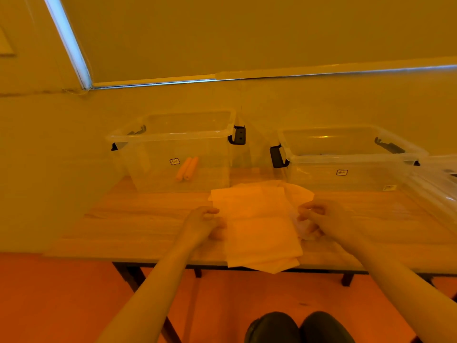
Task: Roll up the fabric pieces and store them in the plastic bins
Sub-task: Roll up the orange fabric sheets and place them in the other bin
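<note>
So the fabric stack (259, 226) is sitting flat on the wooden surface (138, 219), right in the middle, with its near edge hanging a little over the front lip. Its long axis runs away from the person, toward the wall, tilted a touch to the left at the far end. It's several pale sheets laid loosely on top of each other, corners not lined up, so you get a fanned, messy outline at both ends. Everything looks orange-yellow under this lighting, so the real colour is anyone's guess.

The left hand (205, 224) is at the left edge of the stack, fingers curled and pinching the cloth there. The right hand (321, 219) is at the right edge, fingers curled around a crumpled bit of thin whitish material; whether that's part of the same stack I can't tell.

Behind the stack are two clear bins with dark latch handles. The left bin (178, 154) has two rolled pieces (187, 168) lying side by side on its floor, pointing diagonally. The right bin (346, 159) is lower and wider; what's inside is too hard to make out.
</note>
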`<state>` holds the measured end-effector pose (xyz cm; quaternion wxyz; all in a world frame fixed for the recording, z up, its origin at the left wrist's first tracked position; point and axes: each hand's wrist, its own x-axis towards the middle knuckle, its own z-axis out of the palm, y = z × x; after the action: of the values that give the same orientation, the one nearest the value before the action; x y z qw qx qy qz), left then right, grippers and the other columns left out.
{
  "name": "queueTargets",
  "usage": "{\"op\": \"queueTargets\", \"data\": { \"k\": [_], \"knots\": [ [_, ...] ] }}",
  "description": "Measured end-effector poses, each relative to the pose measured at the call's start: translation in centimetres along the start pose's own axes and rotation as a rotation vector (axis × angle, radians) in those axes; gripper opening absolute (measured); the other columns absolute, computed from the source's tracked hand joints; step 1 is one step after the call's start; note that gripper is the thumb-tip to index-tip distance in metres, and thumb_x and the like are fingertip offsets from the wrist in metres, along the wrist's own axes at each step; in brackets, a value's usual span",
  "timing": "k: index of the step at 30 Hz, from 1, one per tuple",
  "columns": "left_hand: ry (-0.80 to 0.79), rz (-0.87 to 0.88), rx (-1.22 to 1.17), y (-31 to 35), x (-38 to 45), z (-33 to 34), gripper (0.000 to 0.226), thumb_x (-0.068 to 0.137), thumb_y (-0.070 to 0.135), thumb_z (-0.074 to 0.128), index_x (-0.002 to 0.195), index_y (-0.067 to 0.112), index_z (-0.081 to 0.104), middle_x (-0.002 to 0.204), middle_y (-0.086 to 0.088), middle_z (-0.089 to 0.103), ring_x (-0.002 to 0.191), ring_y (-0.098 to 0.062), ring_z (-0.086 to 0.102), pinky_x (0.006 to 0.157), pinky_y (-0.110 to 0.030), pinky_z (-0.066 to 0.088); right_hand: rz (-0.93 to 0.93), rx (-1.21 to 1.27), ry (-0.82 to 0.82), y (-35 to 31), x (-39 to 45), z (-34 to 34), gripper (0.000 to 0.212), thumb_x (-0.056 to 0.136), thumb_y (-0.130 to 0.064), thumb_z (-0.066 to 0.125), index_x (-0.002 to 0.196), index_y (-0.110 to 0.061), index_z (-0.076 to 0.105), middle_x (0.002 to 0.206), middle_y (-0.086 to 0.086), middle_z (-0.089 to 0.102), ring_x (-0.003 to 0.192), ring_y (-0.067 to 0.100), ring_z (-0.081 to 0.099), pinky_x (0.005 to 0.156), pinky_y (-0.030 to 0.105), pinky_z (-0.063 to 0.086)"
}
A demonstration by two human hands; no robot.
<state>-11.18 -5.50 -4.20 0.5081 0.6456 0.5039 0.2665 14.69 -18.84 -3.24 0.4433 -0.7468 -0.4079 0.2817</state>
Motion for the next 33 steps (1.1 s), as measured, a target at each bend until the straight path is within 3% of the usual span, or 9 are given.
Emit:
{"op": "queueTargets", "data": {
  "k": [4,8,10,13,16,22,27,31,33],
  "knots": [
    [0.022,-0.008,0.06,1.3,2.7,0.2,0.033,0.089,0.016,0.064,0.12,0.019,0.056,0.112,-0.005,0.065,0.082,-0.015,0.068,0.045,-0.017,0.043,0.061,0.063,0.062,-1.0,3.5,-0.2,0.021,0.086,-0.014,0.067,0.107,-0.013,0.064,0.087,0.002,0.068,0.074,0.014,0.067,0.055,0.019,0.05],
    [0.029,-0.088,-0.028,2.0,5.5,0.6,0.039,0.087,0.008,0.065,0.125,0.011,0.055,0.11,-0.011,0.066,0.083,-0.021,0.069,0.049,-0.02,0.047,0.137,0.167,-0.024,-1.3,6.1,0.7,0.026,0.085,-0.011,0.068,0.111,-0.013,0.064,0.105,0.007,0.065,0.088,0.017,0.066,0.067,0.022,0.053],
    [0.019,-0.149,-0.065,2.1,6.4,0.8,0.04,0.086,0.006,0.064,0.125,0.009,0.053,0.104,-0.014,0.068,0.075,-0.019,0.069,0.04,-0.018,0.042,0.177,0.208,-0.049,-1.2,7.1,1.3,0.022,0.087,-0.008,0.065,0.108,-0.013,0.063,0.11,0.009,0.063,0.092,0.02,0.066,0.071,0.025,0.055],
    [0.009,-0.171,-0.063,2.2,7.3,1.1,0.04,0.087,0.007,0.064,0.125,0.008,0.051,0.104,-0.014,0.068,0.067,-0.014,0.064,0.038,-0.017,0.038,0.228,0.279,-0.063,-1.2,7.8,2.1,0.018,0.089,-0.002,0.061,0.105,-0.01,0.062,0.106,0.013,0.064,0.086,0.019,0.065,0.062,0.021,0.055],
    [0.005,-0.16,-0.045,2.1,7.9,1.3,0.04,0.087,0.009,0.065,0.125,0.009,0.052,0.1,-0.013,0.068,0.062,-0.012,0.059,0.042,-0.018,0.038,0.224,0.244,-0.055,-1.2,8.6,2.7,0.02,0.087,-0.005,0.064,0.107,-0.01,0.064,0.104,0.011,0.065,0.089,0.02,0.064,0.064,0.023,0.053],
    [0.047,-0.122,-0.043,1.9,8.1,1.9,0.033,0.088,0.01,0.064,0.12,0.011,0.055,0.071,-0.005,0.06,0.048,-0.01,0.043,0.035,-0.015,0.033,0.186,0.164,-0.023,-1.2,9.3,3.6,0.023,0.084,-0.014,0.07,0.106,-0.014,0.064,0.094,0.008,0.065,0.078,0.016,0.061,0.059,0.022,0.045],
    [0.048,-0.094,-0.013,2.5,8.1,2.8,0.032,0.083,0.008,0.07,0.111,0.011,0.057,0.072,-0.004,0.056,0.054,-0.011,0.046,0.045,-0.02,0.037,0.135,0.109,-0.002,-0.9,9.7,4.5,0.025,0.078,-0.013,0.076,0.096,-0.024,0.062,0.111,0.005,0.063,0.097,0.02,0.061,0.082,0.032,0.052],
    [0.061,-0.01,-0.026,2.3,8.1,3.0,0.03,0.082,0.006,0.07,0.11,0.006,0.059,0.094,-0.009,0.061,0.074,-0.018,0.058,0.066,-0.031,0.052,0.092,0.147,-0.009,-1.4,9.6,4.1,0.025,0.079,-0.012,0.074,0.097,-0.025,0.063,0.107,0.001,0.062,0.095,0.017,0.058,0.073,0.025,0.049],
    [0.068,-0.001,-0.068,2.3,8.3,2.7,0.029,0.083,0.007,0.07,0.11,0.01,0.06,0.095,-0.004,0.06,0.079,-0.017,0.059,0.07,-0.035,0.053,0.075,0.179,-0.019,-1.7,9.8,3.6,0.024,0.08,-0.011,0.073,0.099,-0.024,0.064,0.1,-0.002,0.061,0.09,0.014,0.058,0.07,0.024,0.047]
  ]
}}
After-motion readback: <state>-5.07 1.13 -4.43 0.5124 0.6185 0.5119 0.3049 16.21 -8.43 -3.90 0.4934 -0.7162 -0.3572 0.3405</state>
